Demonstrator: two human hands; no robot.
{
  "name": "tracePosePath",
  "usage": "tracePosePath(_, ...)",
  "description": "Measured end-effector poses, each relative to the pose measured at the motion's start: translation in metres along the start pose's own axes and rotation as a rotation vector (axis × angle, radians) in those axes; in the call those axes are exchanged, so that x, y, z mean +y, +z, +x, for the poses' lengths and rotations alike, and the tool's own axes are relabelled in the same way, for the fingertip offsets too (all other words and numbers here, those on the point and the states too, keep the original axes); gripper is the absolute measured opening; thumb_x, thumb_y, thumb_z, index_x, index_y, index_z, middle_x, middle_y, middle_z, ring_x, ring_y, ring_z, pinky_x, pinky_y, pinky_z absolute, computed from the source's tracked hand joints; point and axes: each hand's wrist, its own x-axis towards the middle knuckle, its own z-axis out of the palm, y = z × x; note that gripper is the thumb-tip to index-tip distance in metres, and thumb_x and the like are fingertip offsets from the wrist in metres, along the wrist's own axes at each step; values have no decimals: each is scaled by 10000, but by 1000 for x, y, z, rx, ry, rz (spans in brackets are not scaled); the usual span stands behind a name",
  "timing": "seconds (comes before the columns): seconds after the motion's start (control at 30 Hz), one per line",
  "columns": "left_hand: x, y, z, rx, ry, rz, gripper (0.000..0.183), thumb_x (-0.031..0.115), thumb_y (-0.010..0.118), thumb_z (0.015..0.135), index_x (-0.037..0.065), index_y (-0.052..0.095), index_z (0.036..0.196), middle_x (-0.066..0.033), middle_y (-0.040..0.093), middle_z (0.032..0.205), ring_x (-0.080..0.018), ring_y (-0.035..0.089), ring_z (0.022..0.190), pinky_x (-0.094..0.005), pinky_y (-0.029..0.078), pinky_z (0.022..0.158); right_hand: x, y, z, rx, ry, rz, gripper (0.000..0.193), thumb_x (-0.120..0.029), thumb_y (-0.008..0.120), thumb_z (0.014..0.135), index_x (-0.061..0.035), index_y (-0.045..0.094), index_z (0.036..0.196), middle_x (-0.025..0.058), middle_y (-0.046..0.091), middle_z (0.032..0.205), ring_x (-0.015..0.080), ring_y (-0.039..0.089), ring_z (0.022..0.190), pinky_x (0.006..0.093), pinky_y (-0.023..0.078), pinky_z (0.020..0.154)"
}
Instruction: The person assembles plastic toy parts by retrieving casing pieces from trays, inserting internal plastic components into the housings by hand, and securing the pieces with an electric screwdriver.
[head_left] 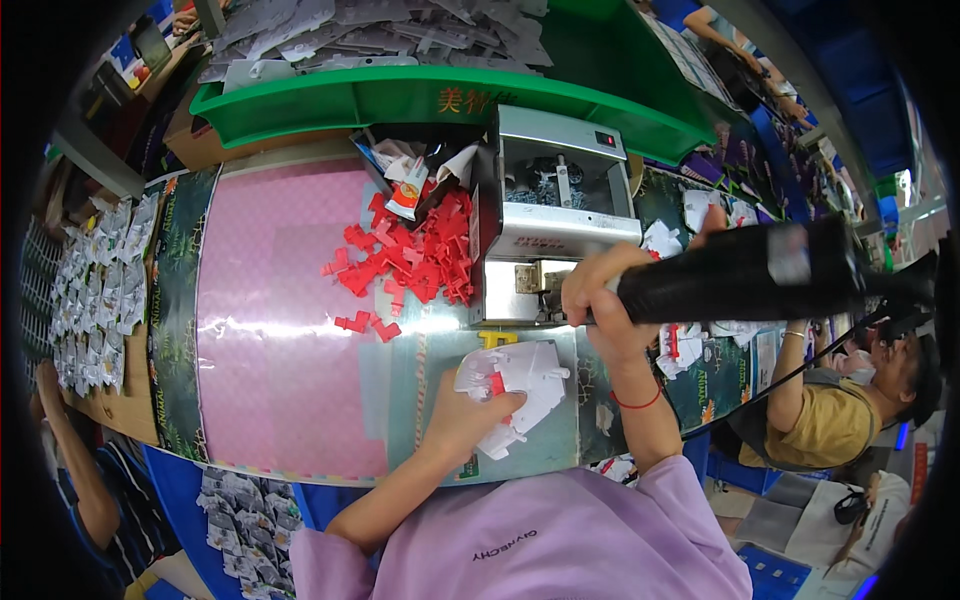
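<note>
My left hand [463, 415] is closed on a white plastic housing [535, 380], held just above the bench. A small red plastic piece [497, 383] sits in that housing, beside my thumb. My right hand [607, 298] wraps round the front end of a black electric screwdriver [745, 275], whose body slants toward the right; its tip is hidden. That hand is at the front of a silver screw feeder [560, 228], by its metal outlet [540, 277]. Left of the feeder lies a heap of loose red plastic pieces [425, 250]. A yellow block [497, 339] lies behind the housing.
A green bin [330, 105] of flat grey-white parts spans the back. Rows of white assemblies [105, 285] lie at far left; more [680, 350] lie at right. A black box [450, 150] holds wrappers. Co-workers sit at right [830, 410] and left [100, 490].
</note>
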Motion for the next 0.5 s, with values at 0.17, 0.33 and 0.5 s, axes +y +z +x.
tracePosePath(0.17, -1, 0, 1, 21, 13, -106, 383, -22, 648, 642, -27, 515, 1001, -95, 591, 860, -160, 594, 725, -274, 492, 633, -11, 11, -5, 260, 229, -83, 215, -164, 554, 778, -6, 434, 695, 80, 452, 506, 147, 436, 426, 244, 369, 425)
tracePosePath(0.33, 0, 0, 1, 30, -3, -193, 374, -23, 640, 650, -18, 515, 1003, -101, 593, 869, -173, 597, 737, -284, 497, 644, -31, 14, -22, -38, 265, 268, 310, -37, 575, 714, 23, 416, 974, 84, 519, 597, 152, 505, 484, 269, 428, 457)
tracePosePath(0.5, 3, 5, -1, -19, 13, -262, 318, 10, 627, 669, -23, 538, 972, -86, 598, 851, -155, 588, 723, -280, 483, 646, -47, 41, -33, 152, 113, 493, 417, -56, 655, 681, -54, 440, 1037, 90, 542, 605, 192, 526, 509, 284, 431, 471)
